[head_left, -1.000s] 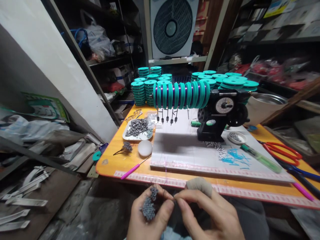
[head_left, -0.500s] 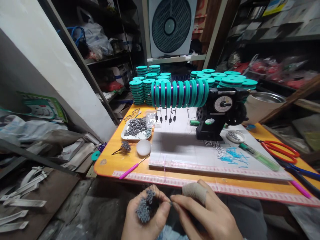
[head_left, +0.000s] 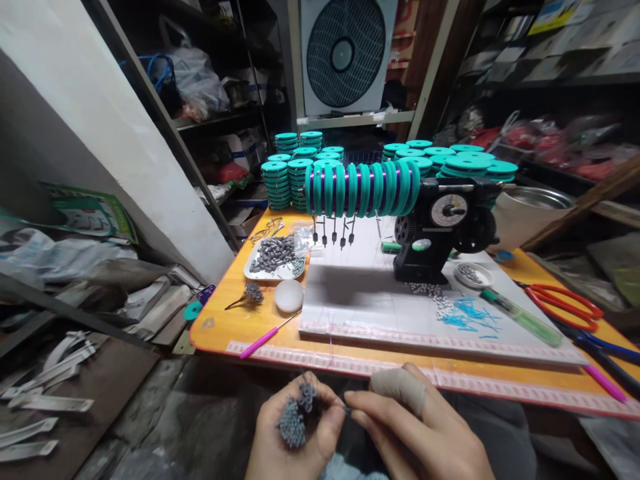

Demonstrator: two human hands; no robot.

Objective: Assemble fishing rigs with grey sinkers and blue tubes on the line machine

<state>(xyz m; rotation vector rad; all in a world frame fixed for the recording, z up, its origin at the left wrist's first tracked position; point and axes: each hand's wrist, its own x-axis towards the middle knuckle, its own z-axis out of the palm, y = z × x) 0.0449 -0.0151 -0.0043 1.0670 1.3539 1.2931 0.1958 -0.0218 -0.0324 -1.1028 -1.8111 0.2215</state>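
My left hand (head_left: 311, 448) is curled round a bundle of small grey rubber-like tubes (head_left: 292, 424), with thin dark strands sticking up from it. A few of the tubes stand apart near the fingers. The thumb and forefinger of that hand are pressed together. My right hand (head_left: 423, 423), with a beige finger wrap (head_left: 399, 388), pinches close to the left fingertips. Between the two hands is a tiny dark piece, too small to name. Both hands are in front of the table's near edge.
A black winding machine (head_left: 423, 260) carries a row of green spools (head_left: 363, 189) with hanging weights. On the yellow table (head_left: 213, 327) are a tray of grey sinkers (head_left: 275, 257), a round white lid (head_left: 289, 296), a pink-handled tool (head_left: 260, 342) and red-handled scissors (head_left: 565, 303).
My right fingertips have drawn slightly right, away from the left fingertips. The whole view has shifted a little; the left hand keeps its hold on the bundle.
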